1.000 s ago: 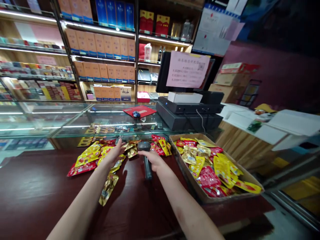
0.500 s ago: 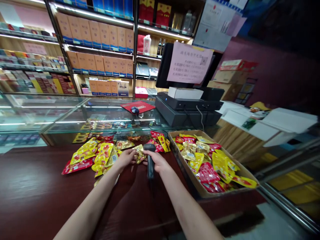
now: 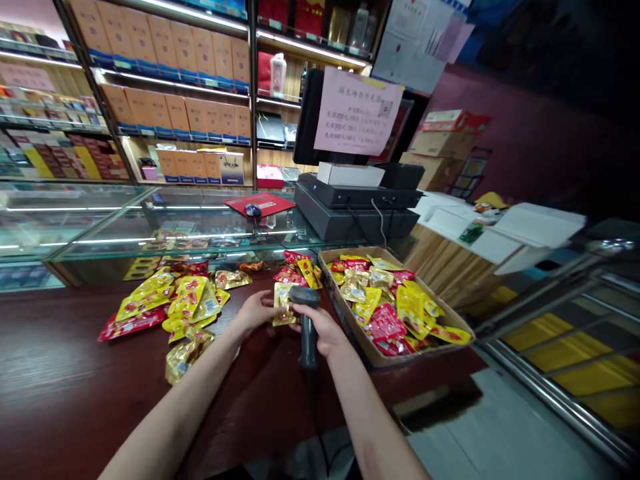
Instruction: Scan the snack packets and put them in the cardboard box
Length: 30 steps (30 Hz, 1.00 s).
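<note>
Head view: two bare hands meet over a dark red-brown surface (image 3: 60, 367). The left hand (image 3: 256, 311) pinches a small gold packet (image 3: 283, 300) by its near side. The right hand's fingers wrap the handle of a black handheld scanner (image 3: 309, 343), whose head overlaps the packet; whether they touch cannot be told. To the right stands a cardboard box (image 3: 347, 321) of packets. Loose yellow and red packets (image 3: 187, 297) lie to the left, and crumpled gold foil packets (image 3: 186, 357) sit just beside the left forearm.

The slick foil could slide from so light a pinch. Creases or glare might spoil a reading, especially with the scanner head this close. The forearm, swinging outward, could sweep the gold packets away. The trailing cable (image 3: 326, 457) might snag and tug the scanner.
</note>
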Motion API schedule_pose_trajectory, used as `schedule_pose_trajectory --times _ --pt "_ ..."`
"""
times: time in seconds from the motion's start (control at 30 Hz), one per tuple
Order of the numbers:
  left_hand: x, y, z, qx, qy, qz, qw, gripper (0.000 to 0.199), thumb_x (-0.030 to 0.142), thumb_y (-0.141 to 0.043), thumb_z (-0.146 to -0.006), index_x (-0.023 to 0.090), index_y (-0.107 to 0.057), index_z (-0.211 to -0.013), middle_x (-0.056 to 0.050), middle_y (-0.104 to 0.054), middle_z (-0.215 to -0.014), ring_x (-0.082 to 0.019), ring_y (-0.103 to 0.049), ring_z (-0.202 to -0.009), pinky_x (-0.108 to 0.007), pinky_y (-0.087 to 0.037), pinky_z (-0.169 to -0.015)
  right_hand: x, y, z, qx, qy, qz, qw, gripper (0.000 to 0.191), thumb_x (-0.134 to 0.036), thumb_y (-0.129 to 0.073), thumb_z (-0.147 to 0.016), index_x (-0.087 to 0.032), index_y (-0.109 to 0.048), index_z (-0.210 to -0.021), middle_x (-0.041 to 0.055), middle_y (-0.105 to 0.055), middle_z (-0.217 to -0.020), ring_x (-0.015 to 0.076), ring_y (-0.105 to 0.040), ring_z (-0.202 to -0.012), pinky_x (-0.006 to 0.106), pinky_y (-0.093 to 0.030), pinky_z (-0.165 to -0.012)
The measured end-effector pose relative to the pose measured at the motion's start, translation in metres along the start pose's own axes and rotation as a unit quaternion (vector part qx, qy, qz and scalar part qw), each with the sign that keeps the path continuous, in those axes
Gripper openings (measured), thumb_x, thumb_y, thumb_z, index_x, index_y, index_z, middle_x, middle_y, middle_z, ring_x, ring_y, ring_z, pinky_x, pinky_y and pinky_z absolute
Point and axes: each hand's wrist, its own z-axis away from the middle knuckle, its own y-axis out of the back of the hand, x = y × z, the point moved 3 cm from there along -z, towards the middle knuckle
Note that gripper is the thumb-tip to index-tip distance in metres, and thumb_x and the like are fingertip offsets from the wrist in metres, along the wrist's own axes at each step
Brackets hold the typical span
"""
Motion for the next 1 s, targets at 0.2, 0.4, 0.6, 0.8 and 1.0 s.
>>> schedule_pose_trajectory --times 0.2,0.4,0.6,0.8,1.0 --pt "0.003 -0.011 0.005 -0.093 0.048 0.177 0.979 0.053 0.032 -0.082 -0.057 0.016 -0.063 -0.104 -0.011 -0.07 -0.096 -0.021 -0.067 -0.08 -0.033 -0.054 -0.071 -0.012 0.004 0.014 0.013 0.037 0.04 0.998 0.03 -0.024 -0.076 -0.06 -0.016 -0.07 -0.088 0.0058 -0.07 -0.093 0.0168 -0.064 -0.083 0.028 -0.052 -0.072" --pt "-0.001 -0.012 0.01 0.0 0.009 0.131 0.991 0.052 0.034 -0.082 -0.057 0.015 -0.063 -0.101 -0.01 -0.07 -0.098 -0.016 -0.066 -0.07 -0.02 -0.046 -0.049 -0.016 -0.008 0.033 0.059 0.144 0.144 0.977 0.025 -0.031 -0.072 -0.063 -0.016 -0.067 -0.082 0.0022 -0.069 -0.082 0.0166 -0.063 -0.079 0.027 -0.05 -0.07" --pt "-0.005 -0.013 0.01 0.011 -0.006 0.167 0.986 0.05 0.03 -0.082 -0.053 0.015 -0.06 -0.096 -0.008 -0.07 -0.091 -0.014 -0.063 -0.062 -0.024 -0.048 -0.053 -0.003 -0.038 0.043 -0.021 0.065 0.153 0.986 0.027 -0.04 -0.067 -0.065 -0.015 -0.058 -0.071 -0.003 -0.055 -0.052 0.0099 -0.05 -0.04 0.023 -0.041 -0.036" --pt "-0.007 -0.01 0.009 0.01 -0.018 0.175 0.984 0.048 0.028 -0.081 -0.052 0.015 -0.06 -0.093 -0.006 -0.071 -0.084 -0.011 -0.06 -0.056 -0.021 -0.045 -0.052 0.002 -0.044 0.04 -0.017 0.064 0.174 0.983 0.025 -0.038 -0.065 -0.067 -0.017 -0.053 -0.065 -0.007 -0.046 -0.046 0.0074 -0.043 -0.035 0.02 -0.038 -0.032" --pt "-0.007 -0.012 0.01 -0.029 -0.045 0.147 0.988 0.048 0.034 -0.076 -0.061 0.014 -0.062 -0.103 -0.004 -0.07 -0.077 -0.008 -0.054 -0.047 -0.019 -0.04 -0.045 0.003 -0.045 0.04 -0.022 0.067 0.178 0.981 0.024 -0.038 -0.063 -0.068 -0.017 -0.053 -0.065 -0.0064 -0.046 -0.048 0.0079 -0.044 -0.037 0.02 -0.038 -0.032"
